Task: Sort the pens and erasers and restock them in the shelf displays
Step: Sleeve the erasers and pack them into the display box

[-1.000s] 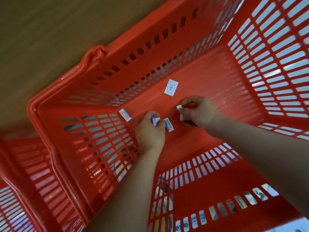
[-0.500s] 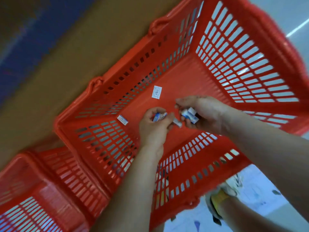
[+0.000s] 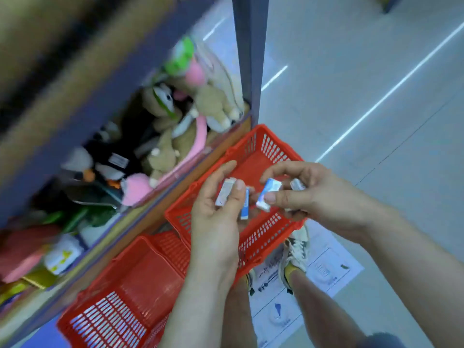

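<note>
My left hand (image 3: 216, 212) holds small white-and-blue boxed erasers (image 3: 224, 194) between thumb and fingers, raised above the red basket (image 3: 263, 144). My right hand (image 3: 311, 194) pinches another white-and-blue eraser (image 3: 268, 193) at its fingertips, with a further eraser (image 3: 297, 184) tucked deeper in the fingers. The two hands are close together, their erasers nearly touching. The basket floor under the hands is mostly hidden.
A second red basket (image 3: 125, 292) stands on the floor at lower left. A shelf (image 3: 160, 207) to the left carries plush toys (image 3: 175, 131) and packaged goods. A blue-grey shelf post (image 3: 249, 59) rises behind the basket. My shoes (image 3: 295, 249) stand on a printed floor sheet.
Both hands have lifted out of the basket with erasers in them. The view has pulled up and back, so the shelf, floor and second basket appear.
</note>
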`<state>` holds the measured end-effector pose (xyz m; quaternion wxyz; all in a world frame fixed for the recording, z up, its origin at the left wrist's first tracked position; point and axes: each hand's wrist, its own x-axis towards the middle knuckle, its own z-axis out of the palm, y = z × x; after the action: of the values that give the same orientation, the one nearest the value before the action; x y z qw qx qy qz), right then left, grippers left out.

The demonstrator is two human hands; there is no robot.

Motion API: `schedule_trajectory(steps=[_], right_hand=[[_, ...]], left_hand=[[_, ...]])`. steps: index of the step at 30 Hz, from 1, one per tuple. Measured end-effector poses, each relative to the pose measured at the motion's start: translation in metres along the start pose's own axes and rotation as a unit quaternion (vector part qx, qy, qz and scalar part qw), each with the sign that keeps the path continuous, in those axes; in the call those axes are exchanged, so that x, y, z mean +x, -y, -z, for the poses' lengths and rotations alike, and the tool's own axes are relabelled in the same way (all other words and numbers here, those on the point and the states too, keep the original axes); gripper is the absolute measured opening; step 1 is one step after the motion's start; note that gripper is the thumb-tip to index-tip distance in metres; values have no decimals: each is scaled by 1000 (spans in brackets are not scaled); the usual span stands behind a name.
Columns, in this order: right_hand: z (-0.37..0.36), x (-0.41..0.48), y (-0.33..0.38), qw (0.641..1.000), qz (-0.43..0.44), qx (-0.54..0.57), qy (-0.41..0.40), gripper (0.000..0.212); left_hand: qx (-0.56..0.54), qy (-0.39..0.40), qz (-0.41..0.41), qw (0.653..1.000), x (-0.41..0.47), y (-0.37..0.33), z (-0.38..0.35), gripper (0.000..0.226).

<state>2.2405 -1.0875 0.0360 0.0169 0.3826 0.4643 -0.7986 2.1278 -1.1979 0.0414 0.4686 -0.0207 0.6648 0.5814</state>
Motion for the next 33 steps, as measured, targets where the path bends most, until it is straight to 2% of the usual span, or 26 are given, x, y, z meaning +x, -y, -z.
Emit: schedule_trajectory(steps=[3,5,8,11,17,20,23,28,30,33], right_hand=[[-16,-44,62,997,54,51,-24,21],[-31,-69,100,995,81,56,-16,29],[-58,-98,150,990,121,65,5,43],[-86,-120,194,987,148,56,7,28],[-144,-129,243,982,177,41,50,17],[-175,-115,249,982,176,24,56,30],[-208,-95,252,985,161,25,51,22],[-249,-54,252,983,165,-79,-10,9],[-257,-35,253,976,169,-135,-33,8],[-268,-6,249,957,172,-227,-64,12]], left_hand=[[-61,60,20,996,-49,-73,-12,19],[-60,79,10,995,-81,-113,-17,13],[40,46,-107,992,-120,-160,-17,18],[101,-5,-220,970,-148,-198,-7,18],[101,-12,-273,957,-178,-253,41,25],[89,-3,-272,958,-179,-273,74,23],[73,-41,-237,968,-171,-285,108,41],[2,-123,-178,976,-137,-290,153,17],[17,-163,-180,970,-118,-283,166,14],[105,-234,-202,945,-91,-267,179,18]])
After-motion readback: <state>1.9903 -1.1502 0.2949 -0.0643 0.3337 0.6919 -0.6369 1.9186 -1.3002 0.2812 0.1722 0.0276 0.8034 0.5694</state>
